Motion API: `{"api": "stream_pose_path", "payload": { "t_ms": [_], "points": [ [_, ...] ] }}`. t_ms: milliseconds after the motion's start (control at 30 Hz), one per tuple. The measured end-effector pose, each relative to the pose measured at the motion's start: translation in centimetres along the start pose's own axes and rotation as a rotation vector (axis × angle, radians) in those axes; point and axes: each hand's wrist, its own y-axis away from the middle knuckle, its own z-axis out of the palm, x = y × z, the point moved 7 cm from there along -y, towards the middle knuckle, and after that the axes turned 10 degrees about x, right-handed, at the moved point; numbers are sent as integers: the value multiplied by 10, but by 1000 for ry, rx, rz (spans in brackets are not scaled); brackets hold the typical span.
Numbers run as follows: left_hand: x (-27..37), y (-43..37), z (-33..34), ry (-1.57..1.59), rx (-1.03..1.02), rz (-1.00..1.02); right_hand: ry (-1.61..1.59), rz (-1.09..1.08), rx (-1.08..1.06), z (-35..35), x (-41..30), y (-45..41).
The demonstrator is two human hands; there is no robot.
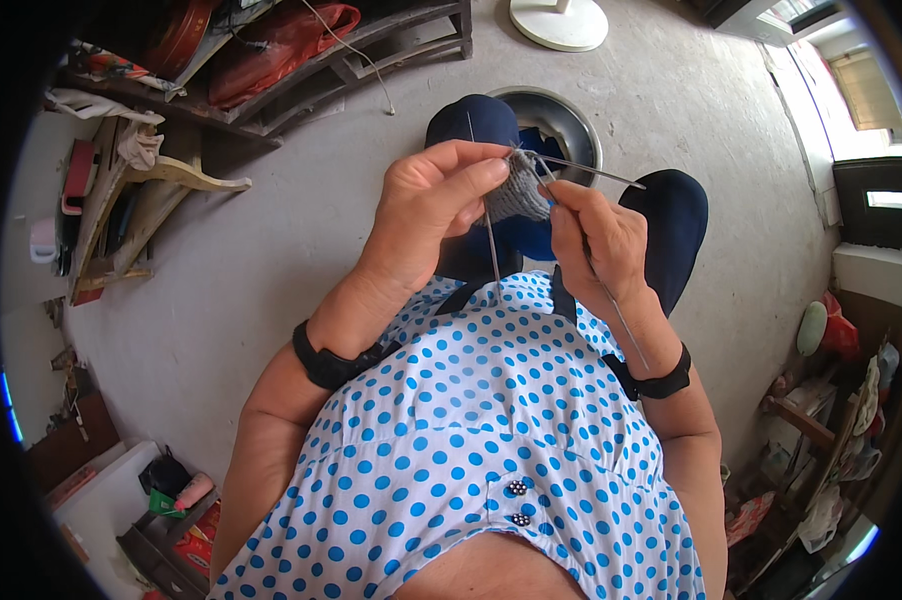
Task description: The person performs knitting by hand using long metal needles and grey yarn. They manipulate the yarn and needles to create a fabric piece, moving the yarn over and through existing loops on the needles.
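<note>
A small piece of gray knitting (516, 191) hangs between my two hands, above my lap. My left hand (439, 196) pinches its upper left edge between thumb and fingers. In my right hand (601, 232) is a thin metal knitting needle (621, 316), its upper end at the top edge of the knitting and its lower end beside my wrist. A second needle (595, 172) points right from the top of the work toward my knee. Another needle (491, 251) runs down below my left fingers, and a tip shows above them. Dark blue material lies beneath the knitting.
A metal basin (592, 142) with dark blue material inside stands on the floor beyond my knees. A white round base (559, 26) is farther off. At the upper left are a wooden rack (346, 69) with a red plastic bag (274, 56) and a wooden stand (188, 174).
</note>
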Motion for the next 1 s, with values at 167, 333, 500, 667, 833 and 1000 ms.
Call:
{"api": "stream_pose_path", "payload": {
  "t_ms": [167, 333, 500, 667, 833, 1000],
  "points": [
    [-3, 0, 3, -30, -50, 9, 110, 7, -63, -1, 5, -10],
    [-1, 4, 11, -122, -120, 7, -13, 175, -238, 16, 24, -19],
    [0, 3, 11, -101, -156, 4, -151, 169, -104, 9, 18, -24],
    [-1, -2, 2, -54, -72, 35, -106, 93, -24, -5, 22, -6],
    [2, -2, 2, 2, -22, 64, -56, 68, -8, -6, 10, -2],
    [1, -3, -1, -64, -37, 72, -199, 135, -18, -9, 14, 1]
  ]
}}
